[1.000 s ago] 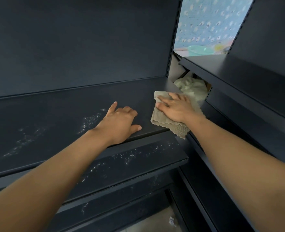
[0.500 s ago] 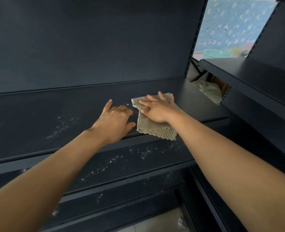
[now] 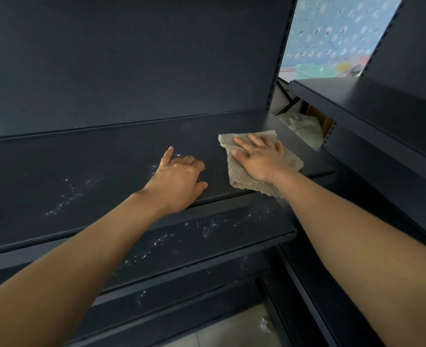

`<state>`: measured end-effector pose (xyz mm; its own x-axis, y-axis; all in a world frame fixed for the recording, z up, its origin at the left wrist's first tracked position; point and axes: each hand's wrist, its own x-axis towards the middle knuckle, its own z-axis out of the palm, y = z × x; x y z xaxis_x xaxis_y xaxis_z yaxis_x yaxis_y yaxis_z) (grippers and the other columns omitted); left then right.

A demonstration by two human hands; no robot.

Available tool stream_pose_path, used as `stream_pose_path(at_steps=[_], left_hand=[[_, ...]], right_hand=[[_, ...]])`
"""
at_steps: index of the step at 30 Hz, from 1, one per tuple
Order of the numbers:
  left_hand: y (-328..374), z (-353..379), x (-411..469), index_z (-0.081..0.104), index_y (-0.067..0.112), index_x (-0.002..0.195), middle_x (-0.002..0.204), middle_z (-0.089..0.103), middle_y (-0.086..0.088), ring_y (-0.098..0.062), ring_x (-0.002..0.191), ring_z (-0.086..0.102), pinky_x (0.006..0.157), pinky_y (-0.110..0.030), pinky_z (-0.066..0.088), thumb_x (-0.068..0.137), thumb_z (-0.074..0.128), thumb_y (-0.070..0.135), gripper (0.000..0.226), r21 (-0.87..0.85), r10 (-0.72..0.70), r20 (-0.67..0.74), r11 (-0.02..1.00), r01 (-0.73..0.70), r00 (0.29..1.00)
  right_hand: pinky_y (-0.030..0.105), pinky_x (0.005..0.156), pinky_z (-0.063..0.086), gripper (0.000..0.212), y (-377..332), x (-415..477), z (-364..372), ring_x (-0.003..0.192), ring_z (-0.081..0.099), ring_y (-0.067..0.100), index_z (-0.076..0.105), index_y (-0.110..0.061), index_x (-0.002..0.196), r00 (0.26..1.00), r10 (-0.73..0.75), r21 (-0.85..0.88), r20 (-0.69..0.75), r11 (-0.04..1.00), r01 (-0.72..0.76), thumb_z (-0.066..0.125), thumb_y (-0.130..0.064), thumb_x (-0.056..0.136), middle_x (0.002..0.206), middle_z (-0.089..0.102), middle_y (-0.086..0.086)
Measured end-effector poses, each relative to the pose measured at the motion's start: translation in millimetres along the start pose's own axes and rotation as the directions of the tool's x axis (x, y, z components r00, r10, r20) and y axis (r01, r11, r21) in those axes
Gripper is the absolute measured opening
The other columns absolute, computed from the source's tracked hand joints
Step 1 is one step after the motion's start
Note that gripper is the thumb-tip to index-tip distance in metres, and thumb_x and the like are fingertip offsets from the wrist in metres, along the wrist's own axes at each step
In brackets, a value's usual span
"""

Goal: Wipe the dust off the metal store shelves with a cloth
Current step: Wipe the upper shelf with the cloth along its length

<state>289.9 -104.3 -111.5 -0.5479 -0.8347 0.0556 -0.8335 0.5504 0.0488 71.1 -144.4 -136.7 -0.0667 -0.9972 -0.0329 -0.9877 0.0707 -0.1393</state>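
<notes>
Right-hand fingers [image 3: 242, 143] are spread flat, pressing the beige cloth [image 3: 239, 177] onto the upper shelf [image 3: 106, 156], with the right hand [image 3: 259, 159] on top. The left hand [image 3: 179, 179] rests bare on the shelf, index out, other fingers loosely curled, holding nothing. The cloth's at its 3 o'clock, the dust [image 3: 71, 194] at its 9. I'd keep the palm flat, sweep long overlapping passes toward 9, and lift that left hand clear first. Versus half a second ago, the cloth's backed off from the left thumb toward 3.
</notes>
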Motion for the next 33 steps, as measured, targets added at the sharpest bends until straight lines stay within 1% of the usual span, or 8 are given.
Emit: stream_pose_path(at_steps=[5,9,15,22,25,28,31,33], left_hand=[[-0.2,2.4,16.9,0.042,0.016,0.133,0.135,0.047,-0.003,-0.019,0.129,0.041,0.116,-0.040,-0.007,0.094,0.043,0.039,0.046,-0.030,-0.023,0.018,0.999,0.024,1.000],[0.9,3.3,30.3,0.035,0.017,0.139,0.143,0.039,-0.002,-0.016,0.136,0.031,0.116,-0.039,-0.010,0.095,0.038,0.044,0.052,-0.051,-0.013,0.086,0.999,0.017,0.996],[1.5,6.9,50.2,0.032,0.015,0.141,0.147,0.032,-0.003,-0.019,0.138,0.026,0.117,-0.034,0.002,0.094,0.038,0.046,0.056,-0.063,-0.005,0.133,0.998,0.014,0.991],[-1.1,8.9,50.9,0.033,0.017,0.141,0.146,0.033,-0.002,-0.018,0.137,0.028,0.118,-0.036,0.001,0.093,0.038,0.047,0.056,-0.051,-0.007,0.127,0.999,0.014,0.992],[-3.2,8.5,42.6,0.036,0.016,0.139,0.144,0.037,-0.002,-0.016,0.136,0.031,0.118,-0.034,-0.001,0.094,0.040,0.042,0.052,-0.059,0.001,0.067,0.998,0.003,0.998],[-16.0,6.3,21.9,0.041,0.016,0.135,0.139,0.044,-0.001,-0.016,0.132,0.037,0.118,-0.031,0.001,0.094,0.044,0.038,0.047,-0.073,-0.012,-0.057,0.997,0.008,0.998],[-35.2,2.0,-5.1,0.044,0.014,0.134,0.137,0.047,-0.003,-0.019,0.130,0.039,0.118,-0.032,0.002,0.093,0.046,0.038,0.048,-0.062,-0.061,-0.157,0.997,0.052,0.986],[-47.5,0.1,-24.0,0.045,0.014,0.133,0.137,0.047,-0.004,-0.020,0.130,0.039,0.118,-0.033,0.002,0.092,0.046,0.040,0.048,-0.068,-0.106,-0.178,0.993,0.095,0.978]], right_hand=[[0.049,0.117,-0.003,0.055,11.2,21.3,-2.2,0.146,0.001,0.025,0.012,-0.043,0.148,1.000,0.001,-0.010,0.002,1.000,-0.001,0.015,-0.059,0.096,0.160,0.005,-0.005],[0.047,0.117,-0.004,0.054,11.0,40.1,-3.7,0.147,0.001,0.024,0.012,-0.042,0.149,0.999,-0.049,-0.016,-0.004,0.999,0.049,0.016,-0.058,0.097,0.160,0.005,-0.004],[0.046,0.118,-0.002,0.055,11.6,66.9,-2.7,0.147,0.002,0.024,0.012,-0.042,0.148,0.995,-0.101,-0.032,-0.006,0.994,0.101,0.015,-0.058,0.096,0.160,0.007,-0.003],[0.046,0.118,-0.001,0.055,5.7,82.4,-3.1,0.146,0.005,0.022,0.015,-0.042,0.149,0.992,-0.130,-0.021,0.003,0.991,0.130,0.017,-0.056,0.096,0.160,0.009,-0.003],[0.044,0.117,0.001,0.053,0.1,76.1,-4.2,0.145,0.009,0.023,0.016,-0.042,0.148,0.993,-0.115,-0.021,0.003,0.993,0.115,0.017,-0.054,0.097,0.160,0.010,-0.003],[0.043,0.117,0.001,0.053,-15.4,66.7,-3.8,0.145,0.010,0.023,0.016,-0.042,0.148,0.990,-0.138,-0.015,0.020,0.990,0.138,0.017,-0.054,0.097,0.160,0.008,-0.005],[0.042,0.117,0.002,0.052,-41.8,57.0,0.7,0.146,0.008,0.023,0.014,-0.043,0.148,0.982,-0.187,-0.020,0.032,0.982,0.187,0.016,-0.054,0.097,0.160,0.006,-0.006],[0.043,0.117,0.001,0.052,-62.6,51.7,5.2,0.146,0.006,0.023,0.012,-0.044,0.148,0.973,-0.228,-0.016,0.041,0.973,0.228,0.015,-0.055,0.097,0.160,0.004,-0.007]])
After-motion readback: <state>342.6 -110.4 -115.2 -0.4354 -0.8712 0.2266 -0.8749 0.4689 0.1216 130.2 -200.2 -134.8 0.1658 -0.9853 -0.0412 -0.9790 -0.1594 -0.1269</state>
